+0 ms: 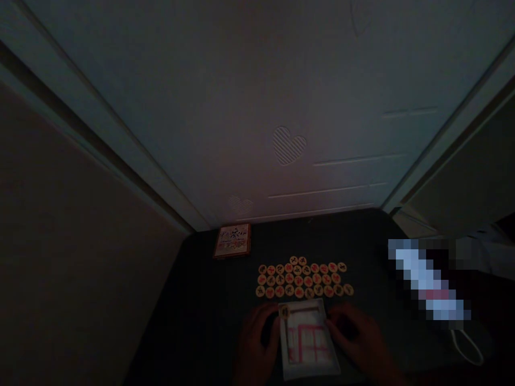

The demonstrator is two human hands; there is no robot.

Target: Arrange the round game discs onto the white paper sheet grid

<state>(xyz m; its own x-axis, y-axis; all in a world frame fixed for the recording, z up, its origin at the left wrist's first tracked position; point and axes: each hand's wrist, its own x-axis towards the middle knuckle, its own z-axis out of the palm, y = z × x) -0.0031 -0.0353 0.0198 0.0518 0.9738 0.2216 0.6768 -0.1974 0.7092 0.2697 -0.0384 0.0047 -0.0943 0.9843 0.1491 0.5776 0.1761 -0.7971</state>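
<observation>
Between my hands is a shallow white tray (337, 370), tilted slightly at the table's near side. Inside it lies a folded sheet with pink grid lines (309, 343), and one round Chinese chess piece (285, 311) sits in its upper left corner. My left hand (257, 340) grips the tray's left edge with curled fingers. At the right edge, my right hand (358, 335) holds on with its thumb and fingers near the upper corner. Just beyond the tray, several round wooden Chinese chess pieces (299, 280) with red or dark characters lie in rows. The dim light hides finger details.
A flat square box with printed characters (232, 241) lies at the back left of the dark table (201, 305). On the right is a blurred-out pale long object (428, 281) with a white cord loop (466, 351). A white panel with embossed hearts (287, 146) rises behind.
</observation>
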